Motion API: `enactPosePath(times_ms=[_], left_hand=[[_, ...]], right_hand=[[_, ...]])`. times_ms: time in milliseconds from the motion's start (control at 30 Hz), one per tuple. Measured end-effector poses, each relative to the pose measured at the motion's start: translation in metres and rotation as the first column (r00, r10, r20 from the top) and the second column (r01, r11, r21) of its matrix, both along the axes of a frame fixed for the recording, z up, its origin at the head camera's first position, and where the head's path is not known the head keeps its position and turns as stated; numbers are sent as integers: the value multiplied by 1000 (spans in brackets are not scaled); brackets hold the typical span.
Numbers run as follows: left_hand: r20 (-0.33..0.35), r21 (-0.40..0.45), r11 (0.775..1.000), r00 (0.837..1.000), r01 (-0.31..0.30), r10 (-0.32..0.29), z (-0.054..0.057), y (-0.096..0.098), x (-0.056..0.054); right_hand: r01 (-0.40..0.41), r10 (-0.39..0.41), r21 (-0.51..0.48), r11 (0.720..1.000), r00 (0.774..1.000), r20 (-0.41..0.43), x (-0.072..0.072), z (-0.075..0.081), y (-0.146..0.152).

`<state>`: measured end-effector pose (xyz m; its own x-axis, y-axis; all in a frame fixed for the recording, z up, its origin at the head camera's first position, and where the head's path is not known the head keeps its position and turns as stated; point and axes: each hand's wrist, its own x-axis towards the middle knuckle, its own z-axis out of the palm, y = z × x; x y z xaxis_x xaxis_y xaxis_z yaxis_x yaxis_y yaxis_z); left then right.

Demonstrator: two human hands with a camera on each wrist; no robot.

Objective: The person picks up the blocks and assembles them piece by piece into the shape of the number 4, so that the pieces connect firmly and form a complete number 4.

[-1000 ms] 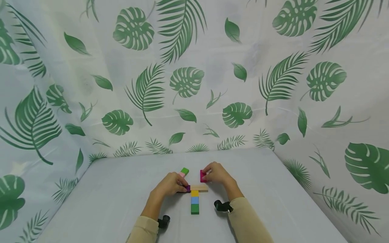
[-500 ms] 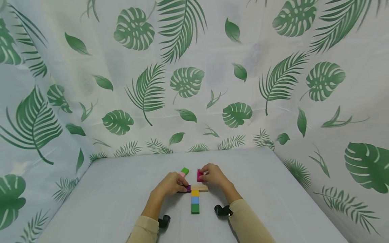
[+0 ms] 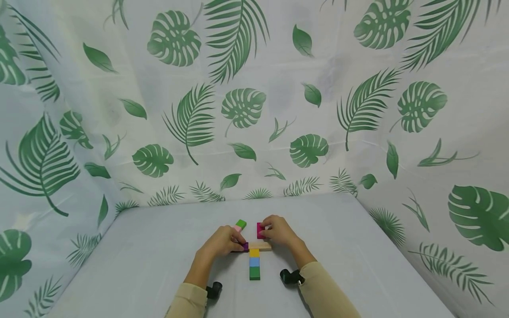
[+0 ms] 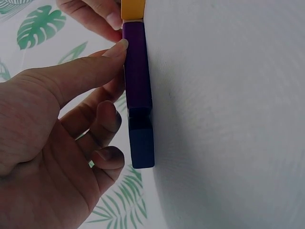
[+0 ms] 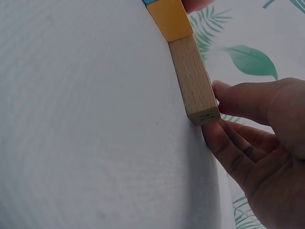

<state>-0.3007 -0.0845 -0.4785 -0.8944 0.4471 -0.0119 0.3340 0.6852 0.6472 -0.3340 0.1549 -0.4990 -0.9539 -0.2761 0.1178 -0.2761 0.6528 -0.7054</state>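
In the head view my left hand (image 3: 223,240) pinches a purple block (image 3: 245,247); in the left wrist view the thumb lies along the purple block's (image 4: 137,71) edge. A dark blue block (image 4: 142,147) sits in line behind it, apart from the thumb. Further right, my right hand (image 3: 277,229) holds a magenta block (image 3: 260,230) by its right side, beyond a plain wooden block (image 3: 260,247). In the right wrist view that wooden block (image 5: 193,76) hides the magenta one, and the right hand's fingers are beside its end.
Below the wooden block, a yellow block (image 3: 254,253), a light blue block (image 3: 254,262) and a green block (image 3: 254,273) run in a column toward me. A light green block (image 3: 241,224) and a pink block (image 3: 237,228) lie past the left hand. Leaf-printed cloth walls surround the white table (image 3: 139,265).
The right hand has shifted a little to the left with the magenta block, over the far side of the wooden block. My left hand stays at the purple block.
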Motion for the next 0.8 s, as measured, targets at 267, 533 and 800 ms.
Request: enactPosePath(times_ms=[267,533,800], left_hand=[[-12,6,1000,1000,13,-13,0,-1,1],[-22,10,1000,1000,19,-18,0,-1,0],[-6,3,1000,1000,8,-8,0,-1,0]], right_hand=[[-13,13,-4,1000,1000,1,1,1,-2],[-37,37,-1,999,999,0,3,2,-3],[-45,45,6,999,999,12,5,4,-6]])
